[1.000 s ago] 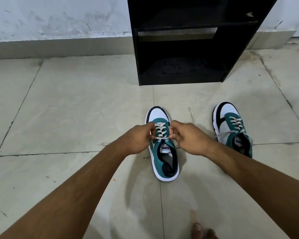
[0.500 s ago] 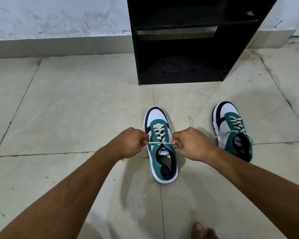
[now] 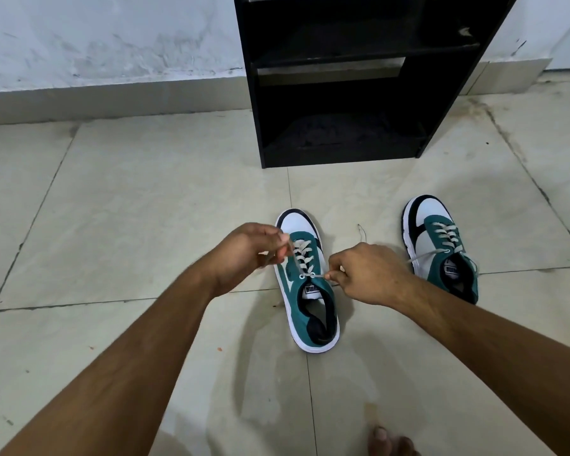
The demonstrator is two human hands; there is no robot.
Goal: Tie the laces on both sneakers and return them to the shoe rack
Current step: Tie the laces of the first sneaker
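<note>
Two teal, white and black sneakers stand on the tiled floor, toes toward the black shoe rack (image 3: 339, 133). The left sneaker (image 3: 310, 301) lies between my hands. My left hand (image 3: 244, 255) is raised beside its toe and pinches one white lace end, which runs up from the top eyelet. My right hand (image 3: 369, 274) sits low at the shoe's right side, pinching the other lace end close to the eyelets. The right sneaker (image 3: 441, 248) stands apart to the right, its laces loose on the floor.
The rack's lower shelves are open and dark, against a white wall (image 3: 112, 37) with a grey skirting. Pale floor tiles (image 3: 129, 199) surround the shoes. A bare foot (image 3: 389, 444) shows at the bottom edge.
My hands had pulled the lace ends out sideways. Now my left hand has lifted its end up and toward the toe, and my right hand has stayed low near the eyelets.
</note>
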